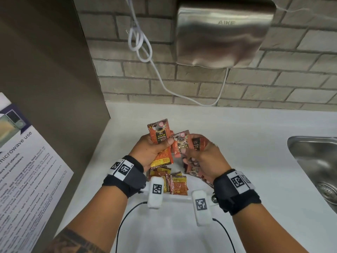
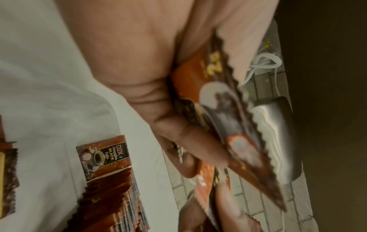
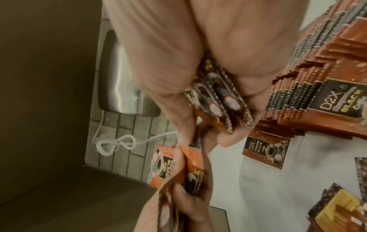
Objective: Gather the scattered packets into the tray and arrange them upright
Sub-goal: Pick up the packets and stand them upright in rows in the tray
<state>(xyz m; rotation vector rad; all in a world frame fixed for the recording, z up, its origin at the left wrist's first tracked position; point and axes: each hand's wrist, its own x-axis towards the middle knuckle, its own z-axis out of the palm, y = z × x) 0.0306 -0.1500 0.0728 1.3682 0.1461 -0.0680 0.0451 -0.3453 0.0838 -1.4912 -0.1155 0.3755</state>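
Note:
Over the white tray point(image 1: 175, 198), both hands hold orange-and-brown coffee packets. My left hand point(image 1: 160, 145) grips a small stack, its top packet point(image 1: 159, 133) sticking up with the printed face toward me; the left wrist view shows that packet point(image 2: 228, 125) under the thumb. My right hand point(image 1: 191, 152) grips several more packets point(image 3: 216, 106) in the palm. It also pinches one packet point(image 1: 181, 143) between the two hands. Several packets point(image 1: 169, 181) lie in the tray below. A packed row of packets point(image 3: 317, 70) stands on edge there, with a single packet point(image 2: 104, 157) beside it.
A white counter point(image 1: 246, 143) runs to a steel sink point(image 1: 317, 170) at the right. On the brick wall behind hangs a steel hand dryer point(image 1: 224, 33) with a looped white cable point(image 1: 142, 44). A brown panel point(image 1: 54, 70) and a microwave notice point(image 1: 27, 170) are at the left.

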